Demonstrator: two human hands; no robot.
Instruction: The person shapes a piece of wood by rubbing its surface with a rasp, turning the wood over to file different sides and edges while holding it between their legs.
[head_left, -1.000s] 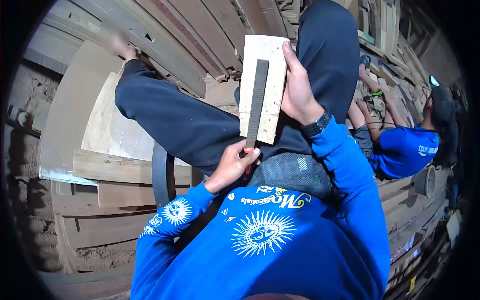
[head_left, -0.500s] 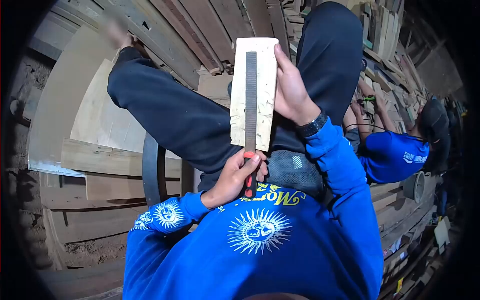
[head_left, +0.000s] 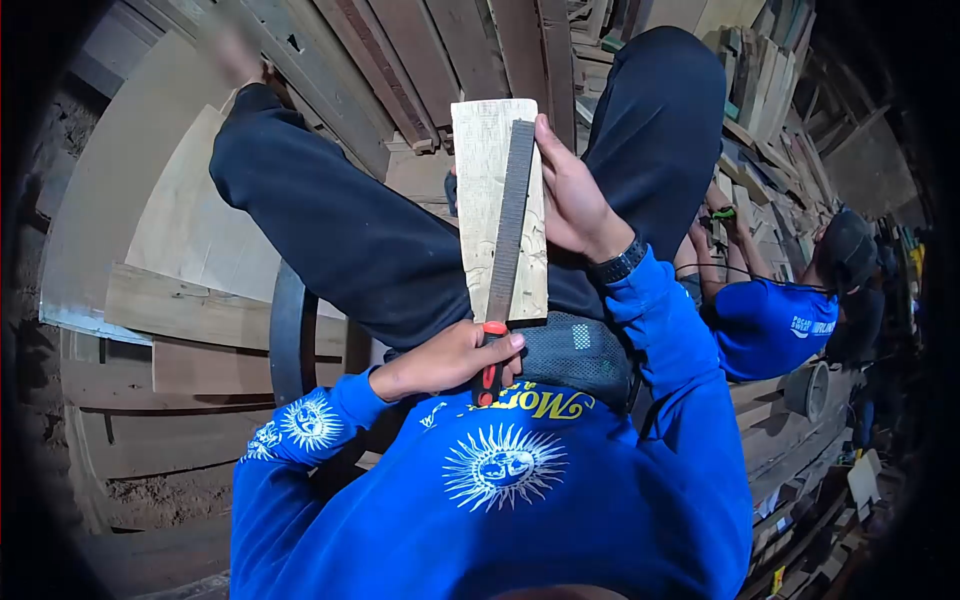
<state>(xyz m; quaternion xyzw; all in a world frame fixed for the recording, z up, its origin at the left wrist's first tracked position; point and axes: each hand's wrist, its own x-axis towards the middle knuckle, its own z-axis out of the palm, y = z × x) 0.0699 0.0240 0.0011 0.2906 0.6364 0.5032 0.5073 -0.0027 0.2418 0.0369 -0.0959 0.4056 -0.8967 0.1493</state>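
A pale wood block [head_left: 478, 190], wider at its top end, is held up over my lap. My right hand [head_left: 580, 205], with a dark watch at the wrist, grips its right edge, thumb near the upper corner. My left hand [head_left: 450, 358] is closed round the red and black handle of a file [head_left: 511, 215], thumb on top. The file's dark ridged blade lies along the block's face, slanting up to the right, with its tip close to my right thumb. The fingers behind the block are hidden.
Curved wooden panels [head_left: 190, 215] lie at the left beside a dark curved band [head_left: 290, 335]. Long planks [head_left: 400, 60] run across the top. At the right sits a person in a blue shirt [head_left: 770, 325], near a grey bucket [head_left: 805, 390] and stacked wood pieces.
The file has gone from nearly upright on the block to a slant, its tip now at the block's upper right edge. Block and hands sit slightly lower and further left in view.
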